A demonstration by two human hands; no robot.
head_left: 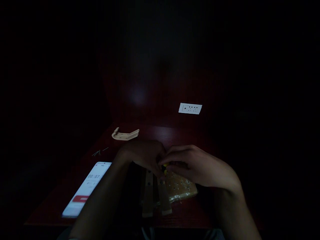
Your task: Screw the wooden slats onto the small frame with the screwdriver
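Note:
My left hand [147,155] reaches in over two pale wooden strips, its fingers bent down at their upper ends. The left strip [148,201] and the right strip [163,200] have dark holes or screw heads in them. My right hand [197,166] meets the left one, with thumb and fingers curled around a small yellow-and-black thing [165,171], mostly hidden. It may be a tool handle; its kind does not show. Beneath the hands and strips lies a brown pad wrapped in clear plastic [182,188]. What the left fingertips grip is too dark to make out.
A lit phone [86,191] showing a timer lies at the left of the dark red table [185,216]. Behind it are several thin screws or nails [98,152] and curved wooden pieces [125,135]. A white socket plate [190,108] is on the back wall.

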